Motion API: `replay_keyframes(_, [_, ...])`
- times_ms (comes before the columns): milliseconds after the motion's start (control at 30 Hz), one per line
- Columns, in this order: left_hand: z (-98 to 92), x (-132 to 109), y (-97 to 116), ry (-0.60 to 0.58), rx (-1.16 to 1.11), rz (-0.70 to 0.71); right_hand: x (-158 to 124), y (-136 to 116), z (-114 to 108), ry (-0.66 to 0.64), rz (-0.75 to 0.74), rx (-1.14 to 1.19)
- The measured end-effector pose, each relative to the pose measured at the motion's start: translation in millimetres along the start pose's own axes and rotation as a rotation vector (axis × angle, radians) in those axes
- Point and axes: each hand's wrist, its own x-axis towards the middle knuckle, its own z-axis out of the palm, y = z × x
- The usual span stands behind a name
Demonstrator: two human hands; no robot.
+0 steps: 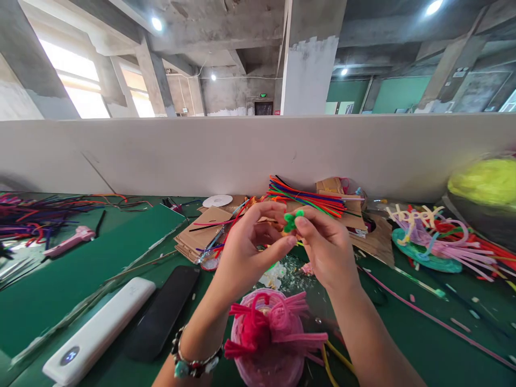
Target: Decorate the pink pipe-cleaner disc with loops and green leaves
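Observation:
A small bright green piece of bent pipe cleaner (291, 221), with rounded loops, is pinched between the thumb and fingers of my right hand (328, 244). Close on its left side is my left hand (252, 244), fingers curved and thumb apart from them; whether a fingertip touches the green piece I cannot tell. Below both hands stands a round pink pipe-cleaner piece (268, 371), with a dark pink bundle (253, 330) and a lighter pink coil (284, 317) on top. A beaded bracelet (195, 365) circles my left wrist.
A white power bank (100, 330) and a black phone (165, 312) lie left. Cardboard pieces (212, 226) and bundled colourful pipe cleaners (306, 193) lie behind. A pink glue gun (70, 242) rests far left; a teal and lilac pipe-cleaner piece (431, 258) sits right. A white partition (242, 153) stands behind.

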Motion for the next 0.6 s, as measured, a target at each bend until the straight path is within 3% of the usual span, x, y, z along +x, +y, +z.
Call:
replay_keyframes(100, [-2.1, 3, -6, -0.003, 0.210, 0.156, 0, 1, 6, 0.038, 0.187, 0.240])
replay_keyframes(267, [-6.8, 7, -12, 0.033, 0.362, 0.247, 1, -3, 6, 0.069, 0.214, 0.239])
replay_keyframes(400, [-6.7, 7, -12, 0.009, 0.310, 0.183, 3, -4, 3, 0.021, 0.157, 0.201])
replay_keyframes(600, [-3.8, 7, -15, -0.071, 0.054, 0.010, 0, -1, 2, -0.024, 0.067, 0.218])
